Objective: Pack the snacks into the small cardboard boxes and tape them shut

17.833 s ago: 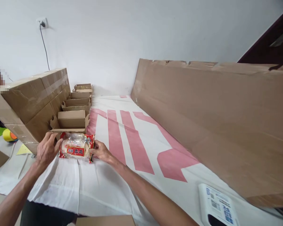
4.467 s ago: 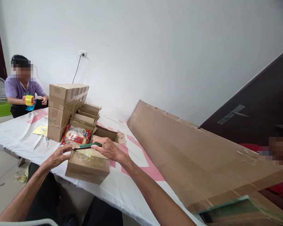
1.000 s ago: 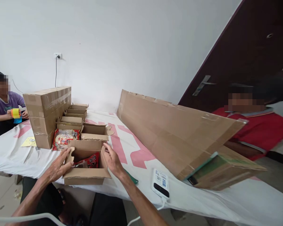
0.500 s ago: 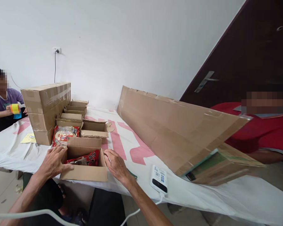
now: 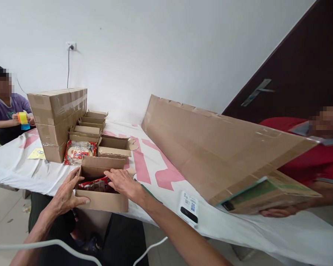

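Note:
In front of me at the table edge stands an open cardboard box (image 5: 102, 200) with a red snack packet (image 5: 96, 184) lying inside. My left hand (image 5: 68, 190) grips the box's left end, thumb along the front wall and fingers at the left side. My right hand (image 5: 124, 183) reaches over the right end, palm down with fingers outstretched above the packet. Its fingertips reach the packet, but I cannot tell how firmly they touch. Just behind the box lies a clear-and-red packet (image 5: 80, 150) of round, pale food.
Taped boxes (image 5: 54, 125) are stacked at left, beside a row of open boxes (image 5: 115, 145). A large cardboard piece (image 5: 211, 147) leans at right, near a white device (image 5: 188, 207). A person in purple (image 5: 9, 107) holds tape rolls; another wears red (image 5: 294, 155).
My right hand has moved from the box's right end to over the packet inside. The person in red now has a hand under the cardboard at right. The view has shifted slightly.

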`<state>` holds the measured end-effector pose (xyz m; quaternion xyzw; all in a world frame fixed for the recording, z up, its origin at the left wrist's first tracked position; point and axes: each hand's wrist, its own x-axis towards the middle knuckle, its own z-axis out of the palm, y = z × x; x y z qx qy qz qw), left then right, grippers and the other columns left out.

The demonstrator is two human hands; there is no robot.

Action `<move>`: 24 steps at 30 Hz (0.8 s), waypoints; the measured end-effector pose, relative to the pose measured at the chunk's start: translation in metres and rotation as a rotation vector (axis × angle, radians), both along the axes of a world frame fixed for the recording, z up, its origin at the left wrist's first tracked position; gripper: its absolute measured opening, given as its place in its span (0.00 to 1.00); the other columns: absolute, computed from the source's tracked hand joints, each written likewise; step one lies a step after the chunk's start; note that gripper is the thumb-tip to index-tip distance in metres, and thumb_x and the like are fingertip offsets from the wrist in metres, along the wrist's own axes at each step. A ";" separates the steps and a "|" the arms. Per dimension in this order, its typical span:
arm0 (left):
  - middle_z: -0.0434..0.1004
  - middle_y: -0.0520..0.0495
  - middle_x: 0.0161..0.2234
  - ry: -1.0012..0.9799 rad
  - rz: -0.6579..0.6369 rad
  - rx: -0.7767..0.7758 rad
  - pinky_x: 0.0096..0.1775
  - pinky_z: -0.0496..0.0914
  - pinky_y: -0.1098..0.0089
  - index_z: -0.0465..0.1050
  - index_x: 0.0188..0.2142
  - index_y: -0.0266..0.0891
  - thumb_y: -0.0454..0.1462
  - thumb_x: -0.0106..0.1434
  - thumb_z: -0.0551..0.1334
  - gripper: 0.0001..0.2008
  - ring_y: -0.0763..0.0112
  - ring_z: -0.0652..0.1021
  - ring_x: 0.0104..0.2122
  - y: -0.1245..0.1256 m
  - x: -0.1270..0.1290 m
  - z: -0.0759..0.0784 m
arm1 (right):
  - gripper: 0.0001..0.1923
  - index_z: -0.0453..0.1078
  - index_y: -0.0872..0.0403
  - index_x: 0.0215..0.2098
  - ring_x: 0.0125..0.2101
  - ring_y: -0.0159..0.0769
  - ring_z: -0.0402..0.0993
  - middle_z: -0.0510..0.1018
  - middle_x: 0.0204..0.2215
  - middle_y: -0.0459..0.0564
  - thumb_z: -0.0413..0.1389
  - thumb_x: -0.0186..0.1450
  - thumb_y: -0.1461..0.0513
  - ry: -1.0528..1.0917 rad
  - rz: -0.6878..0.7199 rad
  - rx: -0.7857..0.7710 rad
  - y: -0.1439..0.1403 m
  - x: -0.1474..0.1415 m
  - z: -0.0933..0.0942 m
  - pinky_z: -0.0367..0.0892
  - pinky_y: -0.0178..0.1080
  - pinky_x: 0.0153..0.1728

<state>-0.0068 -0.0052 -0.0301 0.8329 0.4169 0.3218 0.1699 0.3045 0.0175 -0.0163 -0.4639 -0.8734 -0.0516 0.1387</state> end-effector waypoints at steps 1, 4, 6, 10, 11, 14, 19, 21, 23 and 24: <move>0.56 0.32 0.76 -0.008 -0.003 0.001 0.69 0.68 0.42 0.75 0.62 0.43 0.59 0.60 0.75 0.38 0.36 0.65 0.73 0.000 0.000 -0.002 | 0.10 0.77 0.49 0.51 0.44 0.46 0.77 0.82 0.43 0.53 0.64 0.71 0.64 -0.008 0.006 0.003 0.003 -0.002 -0.002 0.69 0.46 0.46; 0.56 0.32 0.77 -0.033 0.000 0.008 0.70 0.66 0.41 0.71 0.66 0.44 0.57 0.60 0.76 0.40 0.36 0.65 0.73 0.002 0.000 -0.009 | 0.07 0.79 0.51 0.44 0.44 0.48 0.75 0.81 0.41 0.56 0.58 0.74 0.67 -0.076 -0.002 -0.019 0.012 -0.009 -0.003 0.69 0.49 0.47; 0.56 0.32 0.77 -0.051 0.014 0.010 0.70 0.66 0.40 0.68 0.69 0.45 0.56 0.60 0.76 0.44 0.36 0.65 0.73 0.005 0.001 -0.013 | 0.12 0.79 0.51 0.39 0.45 0.49 0.74 0.81 0.41 0.57 0.55 0.74 0.69 -0.130 -0.025 -0.039 0.015 -0.012 0.002 0.69 0.49 0.47; 0.57 0.32 0.76 -0.077 0.034 -0.004 0.70 0.66 0.40 0.66 0.72 0.45 0.57 0.57 0.77 0.48 0.35 0.65 0.73 0.010 0.001 -0.020 | 0.12 0.80 0.51 0.38 0.50 0.49 0.73 0.80 0.48 0.58 0.55 0.74 0.68 -0.128 0.023 -0.003 0.009 -0.011 0.016 0.70 0.49 0.47; 0.57 0.32 0.76 -0.079 0.038 -0.006 0.70 0.66 0.40 0.66 0.72 0.45 0.57 0.57 0.77 0.48 0.35 0.65 0.73 0.010 0.001 -0.021 | 0.11 0.80 0.51 0.39 0.50 0.48 0.74 0.80 0.49 0.57 0.56 0.74 0.68 -0.091 0.042 -0.002 0.006 -0.008 0.018 0.71 0.47 0.47; 0.57 0.31 0.76 -0.076 0.049 -0.005 0.70 0.65 0.39 0.66 0.71 0.44 0.57 0.57 0.77 0.49 0.35 0.64 0.73 0.011 0.001 -0.023 | 0.11 0.80 0.51 0.42 0.45 0.41 0.78 0.82 0.45 0.52 0.56 0.72 0.69 0.100 0.073 -0.053 -0.006 0.006 0.021 0.70 0.42 0.45; 0.58 0.30 0.76 -0.055 0.056 -0.010 0.71 0.65 0.41 0.66 0.72 0.43 0.55 0.55 0.78 0.50 0.36 0.65 0.73 0.014 0.004 -0.018 | 0.13 0.80 0.50 0.40 0.37 0.40 0.80 0.84 0.36 0.49 0.52 0.74 0.65 0.528 0.063 -0.103 -0.015 0.026 0.024 0.71 0.41 0.41; 0.60 0.31 0.75 -0.041 0.067 -0.025 0.70 0.66 0.41 0.68 0.71 0.43 0.55 0.54 0.79 0.50 0.36 0.66 0.73 0.018 0.004 -0.014 | 0.13 0.80 0.50 0.38 0.34 0.39 0.79 0.83 0.33 0.48 0.52 0.73 0.61 0.671 0.040 -0.128 -0.012 0.031 0.028 0.70 0.40 0.38; 0.61 0.31 0.75 -0.035 0.079 -0.041 0.70 0.67 0.42 0.69 0.70 0.43 0.55 0.53 0.79 0.49 0.35 0.67 0.72 0.023 0.005 -0.010 | 0.13 0.79 0.50 0.36 0.30 0.38 0.76 0.81 0.29 0.47 0.54 0.73 0.57 0.766 0.018 -0.167 -0.008 0.035 0.032 0.69 0.39 0.35; 0.62 0.32 0.74 -0.035 0.082 -0.048 0.69 0.67 0.42 0.70 0.70 0.43 0.56 0.53 0.79 0.49 0.35 0.67 0.72 0.025 0.006 -0.009 | 0.14 0.79 0.51 0.35 0.29 0.37 0.75 0.80 0.28 0.46 0.55 0.72 0.55 0.805 0.009 -0.186 -0.006 0.037 0.035 0.68 0.38 0.34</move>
